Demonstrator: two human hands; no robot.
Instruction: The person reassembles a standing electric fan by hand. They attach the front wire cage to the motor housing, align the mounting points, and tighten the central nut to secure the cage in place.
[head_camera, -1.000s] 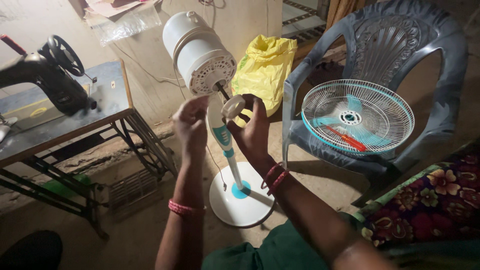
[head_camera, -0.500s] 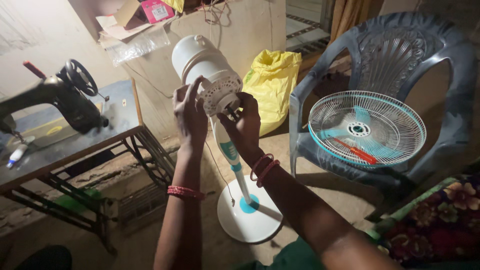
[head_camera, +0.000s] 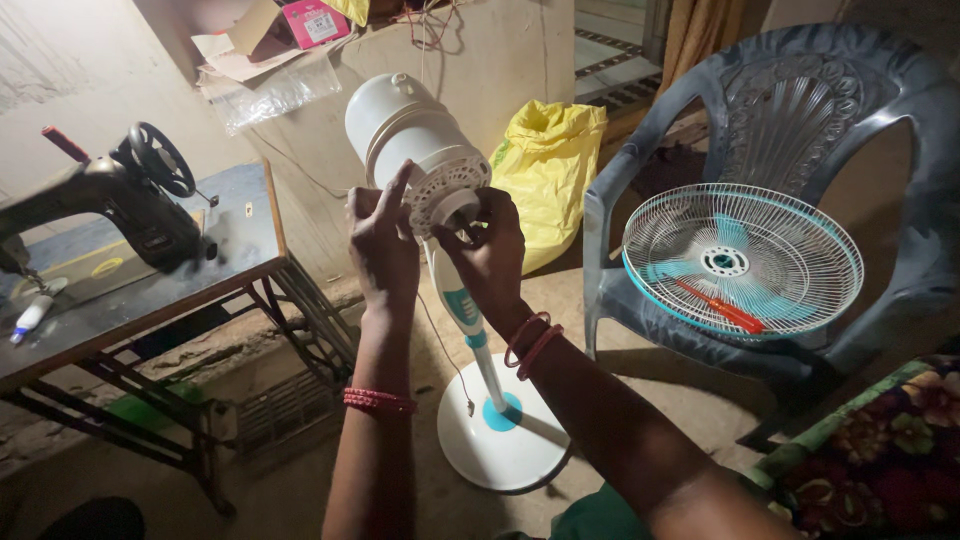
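Note:
A white pedestal fan with no blade or guard stands on the floor, its motor housing (head_camera: 400, 125) tilted toward me above a white round base (head_camera: 500, 435). My left hand (head_camera: 382, 245) rests against the left side of the motor's vented front face, fingers spread along it. My right hand (head_camera: 490, 250) presses a small white round nut (head_camera: 455, 208) onto the motor's front at the shaft, fingers closed around it. Both wrists wear red bangles.
A grey plastic chair (head_camera: 800, 110) at the right holds a white and teal fan guard (head_camera: 745, 260) with a red screwdriver (head_camera: 715, 305) lying on it. A yellow bag (head_camera: 550, 165) leans on the wall. A black sewing machine (head_camera: 110, 200) sits on a treadle table at the left.
My right hand carried the white nut up from in front of the shaft onto the motor's face. My left hand moved up to the housing's side. The view shifted slightly.

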